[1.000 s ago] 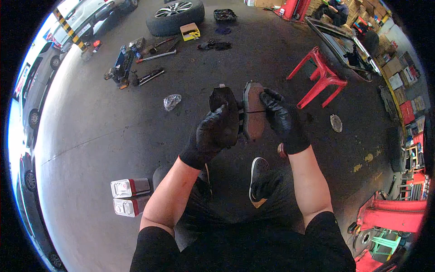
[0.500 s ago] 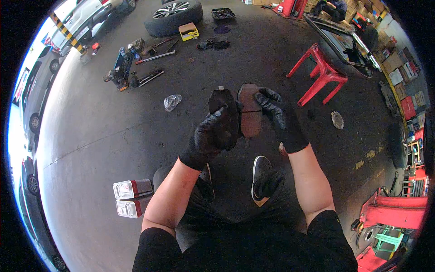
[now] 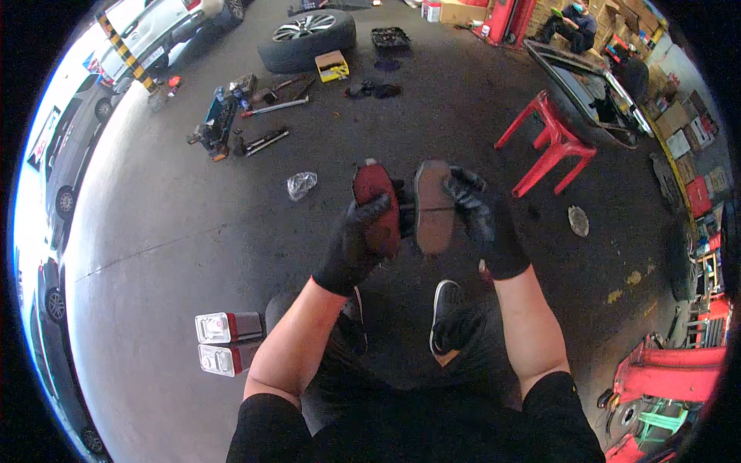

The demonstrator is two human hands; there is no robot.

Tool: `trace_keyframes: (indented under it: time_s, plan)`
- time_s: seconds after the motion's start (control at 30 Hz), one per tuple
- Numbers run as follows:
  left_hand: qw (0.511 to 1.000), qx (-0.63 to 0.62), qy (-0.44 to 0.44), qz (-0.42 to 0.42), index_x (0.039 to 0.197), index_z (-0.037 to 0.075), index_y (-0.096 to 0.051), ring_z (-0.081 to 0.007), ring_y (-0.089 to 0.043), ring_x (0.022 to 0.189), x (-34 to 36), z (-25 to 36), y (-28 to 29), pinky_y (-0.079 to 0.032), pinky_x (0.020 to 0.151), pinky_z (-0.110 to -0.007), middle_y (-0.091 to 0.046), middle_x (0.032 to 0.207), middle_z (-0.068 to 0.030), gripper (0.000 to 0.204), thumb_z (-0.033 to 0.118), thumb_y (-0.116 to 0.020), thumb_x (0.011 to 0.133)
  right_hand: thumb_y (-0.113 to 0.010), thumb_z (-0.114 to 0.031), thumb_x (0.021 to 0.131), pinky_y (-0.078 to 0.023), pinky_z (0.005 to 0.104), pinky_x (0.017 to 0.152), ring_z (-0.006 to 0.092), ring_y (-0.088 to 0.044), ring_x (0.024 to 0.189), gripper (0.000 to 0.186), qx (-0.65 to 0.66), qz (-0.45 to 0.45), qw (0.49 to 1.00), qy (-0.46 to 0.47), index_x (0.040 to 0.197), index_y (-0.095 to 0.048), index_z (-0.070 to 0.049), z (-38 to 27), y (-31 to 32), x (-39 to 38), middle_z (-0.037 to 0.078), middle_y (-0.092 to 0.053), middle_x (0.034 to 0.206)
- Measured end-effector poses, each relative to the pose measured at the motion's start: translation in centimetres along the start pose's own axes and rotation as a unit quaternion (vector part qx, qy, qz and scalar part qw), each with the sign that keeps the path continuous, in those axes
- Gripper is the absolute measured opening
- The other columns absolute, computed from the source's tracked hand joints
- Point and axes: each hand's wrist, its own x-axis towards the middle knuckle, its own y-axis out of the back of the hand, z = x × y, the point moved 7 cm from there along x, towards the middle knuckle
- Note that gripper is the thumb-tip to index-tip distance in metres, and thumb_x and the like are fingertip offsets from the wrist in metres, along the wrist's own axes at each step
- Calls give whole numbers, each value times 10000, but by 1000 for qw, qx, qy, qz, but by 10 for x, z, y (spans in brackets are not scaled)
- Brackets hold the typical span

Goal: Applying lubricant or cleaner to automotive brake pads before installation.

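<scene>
My left hand (image 3: 355,238), in a black glove, is closed around a brake pad (image 3: 373,182) whose dull red face is turned up, with the thumb lying across it. A second brake pad (image 3: 434,228), brownish with a dark groove across its middle, is gripped along its right edge by my gloved right hand (image 3: 480,216). Both pads stand upright side by side in front of me above the floor, with a narrow gap between them. The fingers behind each pad are mostly hidden.
A red plastic stool (image 3: 549,147) stands to the right, near a framed glass panel (image 3: 579,81). A crumpled clear plastic bag (image 3: 301,185) lies ahead. Tools, a blue tool tray (image 3: 220,116) and a wheel (image 3: 307,48) are farther off. Two metal cans (image 3: 216,328) stand at left.
The left pad has turned from its dark side to its red face. The two pads are now slightly farther apart. A seated person at the back right shows more fully.
</scene>
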Motion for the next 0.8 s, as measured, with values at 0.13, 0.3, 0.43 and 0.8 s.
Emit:
trace_keyframes:
  time_s: [0.13,0.3,0.43,0.8]
  plan:
    - [994,87,-53,-32,1312,87,-543,-156,-596,1023,-4,8,-14,-488,858,-320,-614,1156,-33,468,224,-704,895,-650,-208,973,-475,304,957,147,-624,1065,289,-61,-25,998,-21,1205,-663,-35,-10,-16,-8,42,-685,1129]
    - [987,156,-24,38,1293,79,-559,-118,-587,938,-5,4,-12,-480,774,-285,-624,1107,-17,445,163,-724,888,-673,-199,960,-512,299,868,124,-642,974,271,-132,28,989,54,1143,-680,1,-15,-15,-10,48,-706,1050]
    - [972,217,0,85,1268,88,-578,-99,-589,870,-5,-4,-7,-477,704,-266,-634,1054,-4,425,150,-741,881,-699,-178,934,-517,294,837,122,-657,924,251,-151,47,985,68,1110,-695,0,-8,-17,-7,55,-720,1003]
    - [989,144,-17,30,1222,73,-589,-148,-631,969,13,-18,-5,-516,814,-282,-644,1087,-18,344,190,-701,919,-659,-161,950,-530,307,805,115,-665,898,224,-129,30,988,76,1113,-686,-8,11,-25,-1,90,-723,990]
